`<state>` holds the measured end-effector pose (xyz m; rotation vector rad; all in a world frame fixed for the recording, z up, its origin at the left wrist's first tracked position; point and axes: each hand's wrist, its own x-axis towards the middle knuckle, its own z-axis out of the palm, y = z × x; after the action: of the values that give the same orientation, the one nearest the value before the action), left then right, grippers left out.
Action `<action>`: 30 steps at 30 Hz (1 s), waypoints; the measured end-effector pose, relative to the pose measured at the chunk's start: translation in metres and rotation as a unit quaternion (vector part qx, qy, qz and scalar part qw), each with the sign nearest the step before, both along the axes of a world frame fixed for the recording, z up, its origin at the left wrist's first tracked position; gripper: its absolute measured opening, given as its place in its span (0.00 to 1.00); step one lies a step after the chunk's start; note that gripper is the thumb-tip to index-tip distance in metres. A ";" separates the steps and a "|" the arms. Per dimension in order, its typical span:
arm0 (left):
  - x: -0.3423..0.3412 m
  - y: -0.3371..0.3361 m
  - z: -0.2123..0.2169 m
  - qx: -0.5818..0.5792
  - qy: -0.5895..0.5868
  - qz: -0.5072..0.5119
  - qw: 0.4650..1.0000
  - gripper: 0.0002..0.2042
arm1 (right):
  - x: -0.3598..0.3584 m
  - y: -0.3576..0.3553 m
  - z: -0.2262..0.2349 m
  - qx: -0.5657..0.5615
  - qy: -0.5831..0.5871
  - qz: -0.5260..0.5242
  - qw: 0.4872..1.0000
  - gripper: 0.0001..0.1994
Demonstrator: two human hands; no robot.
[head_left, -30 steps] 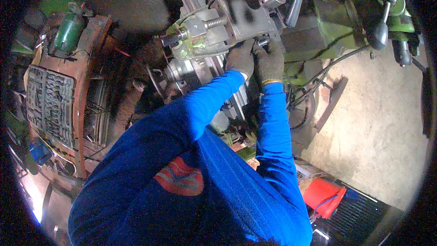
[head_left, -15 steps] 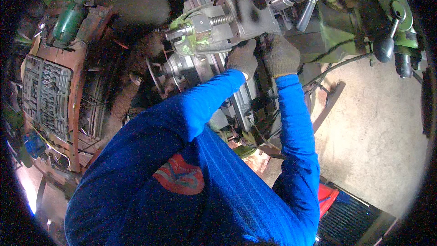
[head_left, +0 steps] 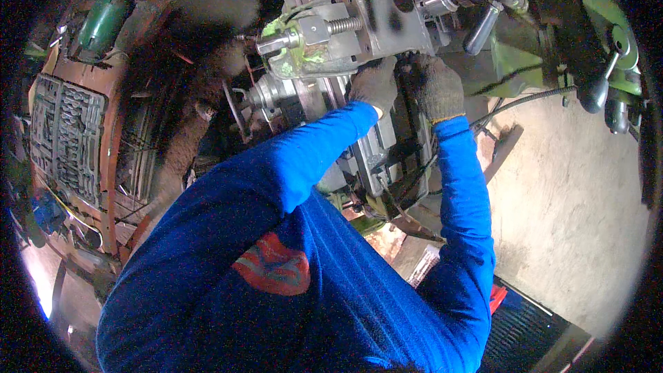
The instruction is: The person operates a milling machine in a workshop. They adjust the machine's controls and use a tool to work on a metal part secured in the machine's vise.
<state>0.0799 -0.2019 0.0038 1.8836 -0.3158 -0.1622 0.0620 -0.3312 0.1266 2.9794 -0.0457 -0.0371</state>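
Observation:
My left hand [head_left: 375, 85], in a dark knit glove, is at the near edge of a flat grey metal workpiece [head_left: 388, 22]. My right hand [head_left: 440, 88], gloved alike, is close beside it, under the workpiece's near right corner. Both hands look curled; their fingertips and whatever they grip are hidden under that edge. The workpiece lies against a machine vise [head_left: 314, 30] with a coarse screw and green paint. To its right, a drill chuck [head_left: 440, 0] points toward it.
Slotted machine table [head_left: 369, 155] runs below my hands. Lever handles [head_left: 483, 29] and a black-knobbed lever [head_left: 592, 94] stick out at right. At left, a socket tray [head_left: 68, 138] and a green cylindrical machine [head_left: 103, 24] rest on a bench. A handwheel [head_left: 238, 112] is near the vise.
The view has shifted slightly, so the machine and both hands appear a little further right. My hands stay at the workpiece's near edge.

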 end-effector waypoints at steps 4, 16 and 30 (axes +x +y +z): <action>0.002 0.001 -0.008 0.006 -0.027 -0.009 1.000 0.20 | 0.007 0.018 0.008 -0.006 0.007 -0.021 1.000 0.17; 0.003 0.020 0.024 0.014 0.092 -0.073 0.993 0.28 | 0.003 -0.006 0.022 0.101 0.011 0.016 0.995 0.14; -0.001 0.007 -0.007 0.019 0.011 -0.035 0.999 0.23 | -0.004 0.032 0.017 0.020 -0.040 -0.087 0.995 0.22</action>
<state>0.0793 -0.1948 -0.0033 1.9073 -0.3667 -0.2388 0.0581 -0.2991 0.1432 3.0063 -0.3184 0.0613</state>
